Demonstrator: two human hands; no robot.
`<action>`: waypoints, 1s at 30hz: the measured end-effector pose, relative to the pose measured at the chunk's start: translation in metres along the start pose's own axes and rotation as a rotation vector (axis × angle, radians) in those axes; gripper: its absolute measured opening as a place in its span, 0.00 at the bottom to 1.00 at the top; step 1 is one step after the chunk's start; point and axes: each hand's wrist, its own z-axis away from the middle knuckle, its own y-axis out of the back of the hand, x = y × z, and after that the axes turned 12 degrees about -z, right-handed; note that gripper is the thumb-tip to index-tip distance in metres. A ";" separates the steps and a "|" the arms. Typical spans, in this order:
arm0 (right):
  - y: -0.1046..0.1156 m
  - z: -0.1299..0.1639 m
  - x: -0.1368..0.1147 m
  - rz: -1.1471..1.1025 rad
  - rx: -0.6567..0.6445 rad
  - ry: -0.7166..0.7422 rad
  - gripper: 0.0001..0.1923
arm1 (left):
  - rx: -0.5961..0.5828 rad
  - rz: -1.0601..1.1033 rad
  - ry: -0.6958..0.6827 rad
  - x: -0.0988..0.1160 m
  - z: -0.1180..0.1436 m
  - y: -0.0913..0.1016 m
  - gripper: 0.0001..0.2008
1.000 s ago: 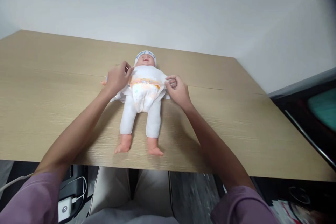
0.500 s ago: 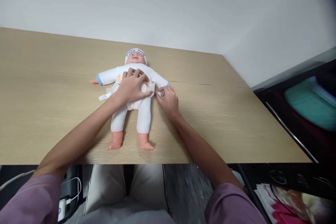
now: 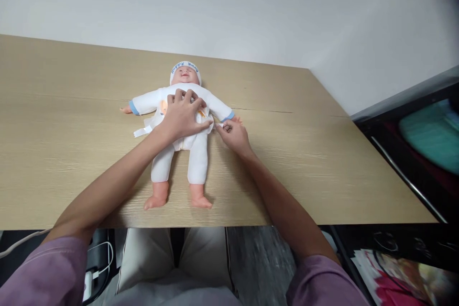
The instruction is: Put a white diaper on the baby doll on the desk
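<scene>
Soft white cloth doll: left hand flat on its belly, right hand pinching the flimsy diaper tab beside its hip.

Doll: matt white cloth, glossy plastic feet; table: matt woodgrain.

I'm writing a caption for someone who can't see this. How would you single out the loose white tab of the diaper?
Start at the wooden table, where a baby doll lies face up. Beside its hip, on the side away from the right hand, a white tab lies flat on the wood, untouched.
</scene>
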 end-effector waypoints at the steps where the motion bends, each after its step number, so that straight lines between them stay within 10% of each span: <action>1: 0.003 -0.001 -0.002 -0.088 -0.009 -0.004 0.31 | -0.008 -0.014 0.005 0.001 0.000 0.001 0.27; 6: 0.007 -0.010 -0.026 -0.425 -0.063 -0.001 0.31 | -0.030 -0.084 0.026 0.006 0.004 0.003 0.31; 15: -0.046 -0.033 -0.068 -0.383 -0.138 0.176 0.20 | -0.009 -0.085 0.026 0.005 0.004 -0.001 0.31; 24: -0.028 0.026 -0.066 -0.130 -0.092 0.618 0.22 | -0.081 0.291 -0.043 -0.025 0.002 0.003 0.41; 30: -0.023 0.033 -0.073 -0.071 -0.102 0.617 0.27 | 0.229 0.700 0.075 -0.074 0.034 -0.002 0.23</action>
